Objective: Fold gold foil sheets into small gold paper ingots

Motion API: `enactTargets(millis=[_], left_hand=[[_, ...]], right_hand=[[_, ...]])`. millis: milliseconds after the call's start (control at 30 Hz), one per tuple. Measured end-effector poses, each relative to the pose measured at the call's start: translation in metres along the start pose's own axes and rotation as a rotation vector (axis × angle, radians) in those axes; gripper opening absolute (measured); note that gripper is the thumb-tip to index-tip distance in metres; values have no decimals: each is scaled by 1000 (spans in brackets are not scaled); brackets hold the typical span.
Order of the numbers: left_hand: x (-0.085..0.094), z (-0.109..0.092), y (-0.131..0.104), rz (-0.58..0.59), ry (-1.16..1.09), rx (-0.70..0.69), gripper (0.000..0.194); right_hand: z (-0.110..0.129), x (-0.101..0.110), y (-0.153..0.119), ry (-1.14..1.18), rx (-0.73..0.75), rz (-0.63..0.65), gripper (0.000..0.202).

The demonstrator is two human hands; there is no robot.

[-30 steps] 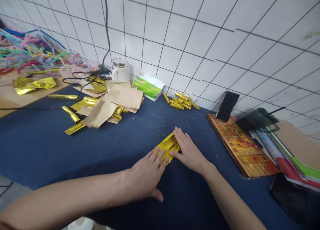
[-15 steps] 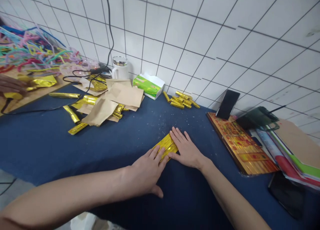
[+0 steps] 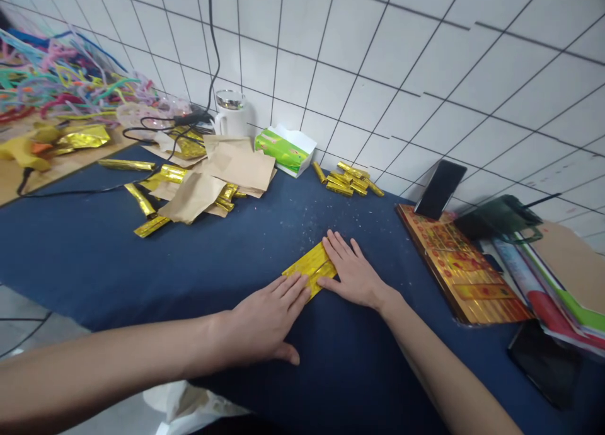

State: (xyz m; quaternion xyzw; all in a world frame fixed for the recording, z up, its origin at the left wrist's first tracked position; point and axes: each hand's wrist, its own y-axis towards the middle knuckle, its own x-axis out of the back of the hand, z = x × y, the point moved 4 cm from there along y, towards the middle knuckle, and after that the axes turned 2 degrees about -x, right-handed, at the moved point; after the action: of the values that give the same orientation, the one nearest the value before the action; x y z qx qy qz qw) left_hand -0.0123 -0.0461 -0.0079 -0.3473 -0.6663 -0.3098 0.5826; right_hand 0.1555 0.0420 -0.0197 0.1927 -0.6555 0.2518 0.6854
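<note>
A folded strip of shiny gold foil paper (image 3: 306, 261) lies flat and slanted on the dark blue tablecloth (image 3: 227, 265). My left hand (image 3: 269, 315) rests over its lower left end, fingers stretched out and thumb apart. On its right end lies my right hand (image 3: 352, 271), palm down with the fingers extended; the thumb reaches over the strip's near edge. Both hands are open and touch the foil from above. The strip's two ends are partly hidden under the fingers.
Rolled gold foil pieces (image 3: 350, 179) lie by the tiled wall. Brown paper sheets (image 3: 241, 164), a tissue pack (image 3: 286, 151) and a white mug (image 3: 231, 113) stand at back left. At right are a propped phone (image 3: 441, 188), a stack of patterned gold paper (image 3: 460, 268) and a dark green cup (image 3: 501, 217).
My left hand has slid a little toward the lower left along the foil, showing more of it between my hands. The co-worker's hand at far left has left the view. The camera has shifted slightly.
</note>
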Motion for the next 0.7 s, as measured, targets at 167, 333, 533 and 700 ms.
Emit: enactTargets(millis=[167,333,533,700], left_hand=[[-2,-1,-9,26,-17,14,91],[3,-1,-6,-5,3,11,90],[11,2,5,-24,6,14,92],[5,8,2,-8,-24,-32,93]], right_hand=[[0,-1,0,-13,-7,12,85],[0,0,1,-28,-5,18,84],[0,-1,1,-39,-5,11,86],[0,0,0,-49,-3,18,85]])
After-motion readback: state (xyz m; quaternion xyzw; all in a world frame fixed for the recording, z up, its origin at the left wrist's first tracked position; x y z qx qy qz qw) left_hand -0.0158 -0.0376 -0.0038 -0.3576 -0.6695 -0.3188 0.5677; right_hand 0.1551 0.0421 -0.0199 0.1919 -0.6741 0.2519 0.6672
